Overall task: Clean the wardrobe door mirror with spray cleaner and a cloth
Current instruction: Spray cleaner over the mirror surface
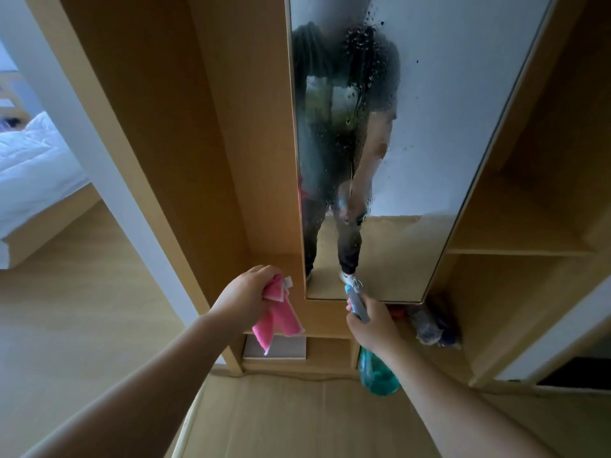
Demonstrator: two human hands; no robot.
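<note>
A tall mirror fills the wardrobe door ahead, its upper and middle glass speckled with droplets and runs of spray. My left hand grips a pink cloth that hangs down just left of the mirror's lower corner. My right hand grips the neck of a spray bottle with teal liquid; its grey-blue nozzle points at the mirror's bottom edge. The mirror reflects a person standing with the bottle.
Wooden wardrobe panels flank the mirror, with open shelves on the right. Crumpled bags lie on the low shelf below the mirror. A white board sits in a cubby. A bed shows at far left.
</note>
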